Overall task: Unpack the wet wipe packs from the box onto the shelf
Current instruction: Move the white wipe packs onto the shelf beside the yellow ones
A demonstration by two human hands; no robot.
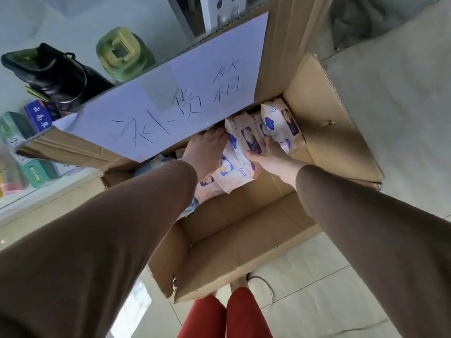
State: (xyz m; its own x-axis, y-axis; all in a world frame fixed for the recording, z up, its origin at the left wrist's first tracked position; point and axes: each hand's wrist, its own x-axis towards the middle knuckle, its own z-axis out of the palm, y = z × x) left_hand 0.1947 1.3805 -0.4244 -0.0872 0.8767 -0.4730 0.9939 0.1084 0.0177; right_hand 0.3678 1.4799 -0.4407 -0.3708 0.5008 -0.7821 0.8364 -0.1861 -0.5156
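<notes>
An open cardboard box [336, 123] stands on the floor with several pale pink wet wipe packs [278, 123] piled inside. Both my arms, in brown sleeves, reach down into it. My right hand [266, 157] grips the near edge of a pack [244, 140] in the middle of the pile, thumb on top. My left hand [205, 147] reaches into the pile beside it, its fingertips hidden under the box flap that carries a white paper sign [170, 103]. Whether its fingers hold a pack does not show. The white shelf [73, 25] lies to the left of the box.
On the shelf stand a black boot [53, 74], a green capped bottle [122, 52] and blue and green boxes [36, 113]. Pale floor tiles [317, 301] surround the box. My red trouser legs [227, 318] show at the bottom edge.
</notes>
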